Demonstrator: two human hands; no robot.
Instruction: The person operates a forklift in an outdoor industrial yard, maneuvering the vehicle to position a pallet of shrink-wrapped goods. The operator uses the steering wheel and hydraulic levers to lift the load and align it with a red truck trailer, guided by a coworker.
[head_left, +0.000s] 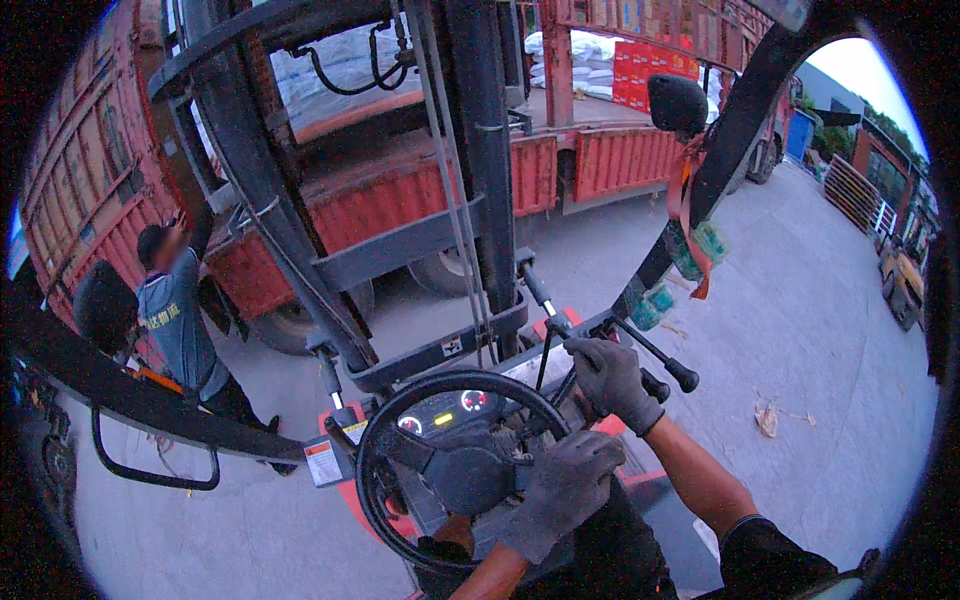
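I am seated at the controls of a forklift, its black steering wheel (365, 480) in front of me. My left hand (562, 491), in a grey glove, lies across the wheel's lower right side with its fingers curled over the rim; the palm's contact is hidden. My right hand (611, 382), gloved too, is closed around the control levers just right of the wheel, hiding the lever under it. Beside it two black-knobbed levers (682, 375) stick out to the right. Behind the wheel the dashboard (442, 416) shows lit gauges.
Ahead rises the forklift mast (491, 165), facing a red truck's side panels (630, 165). White sacks (592, 64) and red cartons (649, 71) sit on the truck bed. A person (184, 322) stands at left by the truck, one arm raised. Stacked pallets (853, 191) are at far right.
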